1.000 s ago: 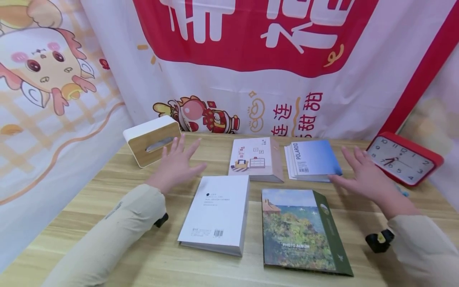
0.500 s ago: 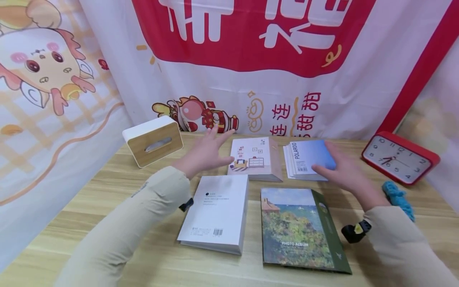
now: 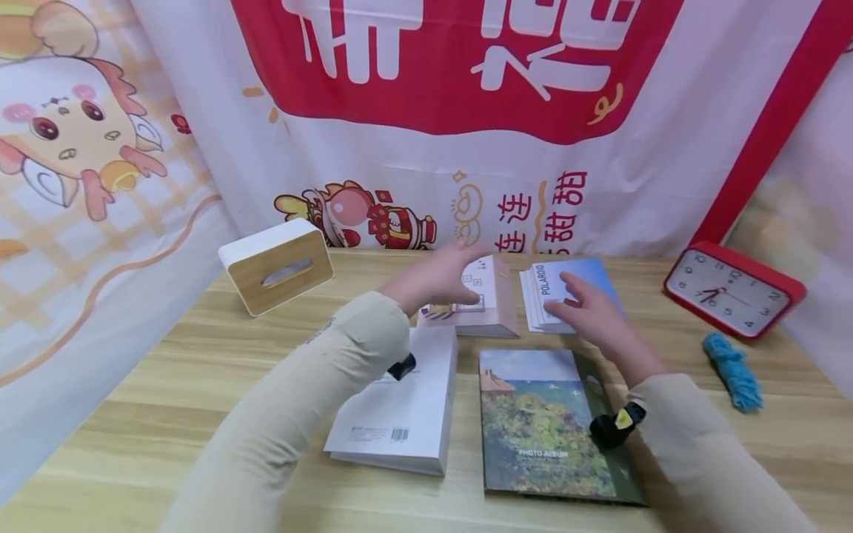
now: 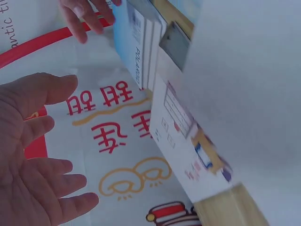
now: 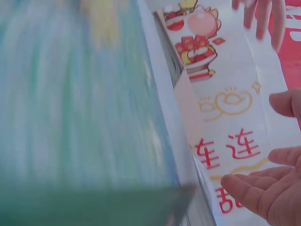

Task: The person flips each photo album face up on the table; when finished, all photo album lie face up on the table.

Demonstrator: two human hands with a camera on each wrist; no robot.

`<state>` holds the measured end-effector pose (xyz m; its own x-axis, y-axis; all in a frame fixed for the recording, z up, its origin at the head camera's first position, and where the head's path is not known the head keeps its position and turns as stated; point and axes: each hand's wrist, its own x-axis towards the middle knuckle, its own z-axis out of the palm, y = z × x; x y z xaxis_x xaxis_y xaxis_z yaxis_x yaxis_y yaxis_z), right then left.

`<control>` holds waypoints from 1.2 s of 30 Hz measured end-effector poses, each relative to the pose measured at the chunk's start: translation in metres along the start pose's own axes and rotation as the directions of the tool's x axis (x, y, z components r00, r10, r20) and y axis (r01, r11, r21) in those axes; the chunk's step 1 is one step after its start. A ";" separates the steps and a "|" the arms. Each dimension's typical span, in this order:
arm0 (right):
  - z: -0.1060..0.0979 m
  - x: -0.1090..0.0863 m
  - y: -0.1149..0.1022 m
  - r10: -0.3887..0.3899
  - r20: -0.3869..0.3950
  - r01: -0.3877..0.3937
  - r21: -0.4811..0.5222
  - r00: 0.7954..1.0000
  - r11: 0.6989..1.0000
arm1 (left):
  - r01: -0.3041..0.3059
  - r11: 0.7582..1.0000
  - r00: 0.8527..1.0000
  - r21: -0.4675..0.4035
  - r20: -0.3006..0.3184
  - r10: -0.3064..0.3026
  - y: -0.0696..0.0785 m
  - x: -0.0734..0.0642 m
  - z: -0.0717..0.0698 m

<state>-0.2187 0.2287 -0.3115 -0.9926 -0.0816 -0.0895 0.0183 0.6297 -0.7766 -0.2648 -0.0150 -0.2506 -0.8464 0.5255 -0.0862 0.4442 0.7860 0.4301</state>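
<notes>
In the head view my left hand (image 3: 435, 280) hovers over a pale pink book (image 3: 504, 303) with a drawn room on its cover, and hides part of it. Its fingers are spread and hold nothing. My right hand (image 3: 591, 317) is held above the near edge of a blue and white Polaroid book (image 3: 593, 272), fingers apart, holding nothing. A white book (image 3: 386, 426) lies in front of the pink one, partly under my left forearm. To its right lies a photo album (image 3: 533, 422) with a painted seaside cover, its green edge partly behind my right wrist.
A tissue box (image 3: 280, 277) with a wooden front stands at the back left. At the right are a red clock (image 3: 733, 289) and a bundle of blue yarn (image 3: 733, 374). A printed cloth (image 3: 400, 163) hangs along the table's back edge.
My left hand has moved right from beside the tissue box to over the pink book. My right hand has moved left, away from the clock, uncovering the yarn. The books have stayed put.
</notes>
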 end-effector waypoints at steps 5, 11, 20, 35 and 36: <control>0.011 0.006 -0.004 0.069 0.054 -0.075 0.129 0.996 0.989 | -0.056 0.997 0.998 -0.044 0.025 0.057 0.008 0.012 0.012; 0.025 0.013 -0.007 0.143 0.098 -0.166 0.294 0.985 0.941 | -0.027 0.994 0.999 -0.108 0.041 0.031 0.008 0.025 0.028; 0.041 0.026 -0.010 0.265 0.072 -0.268 0.451 0.962 0.851 | 0.001 0.971 0.999 -0.239 0.033 0.007 0.010 0.040 0.046; 0.054 0.031 -0.002 0.298 0.060 -0.286 0.512 0.953 0.810 | 0.115 0.932 0.993 -0.343 0.065 -0.099 0.009 0.048 0.076; 0.055 0.031 -0.002 0.299 0.060 -0.287 0.511 0.952 0.811 | 0.119 0.933 0.993 -0.340 0.063 -0.104 0.009 0.048 0.077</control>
<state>-0.2428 0.1825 -0.3467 -0.9327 0.0636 -0.3549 0.3604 0.1392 -0.9223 -0.2786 0.0423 -0.3201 -0.8678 0.4604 -0.1869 0.2134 0.6850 0.6966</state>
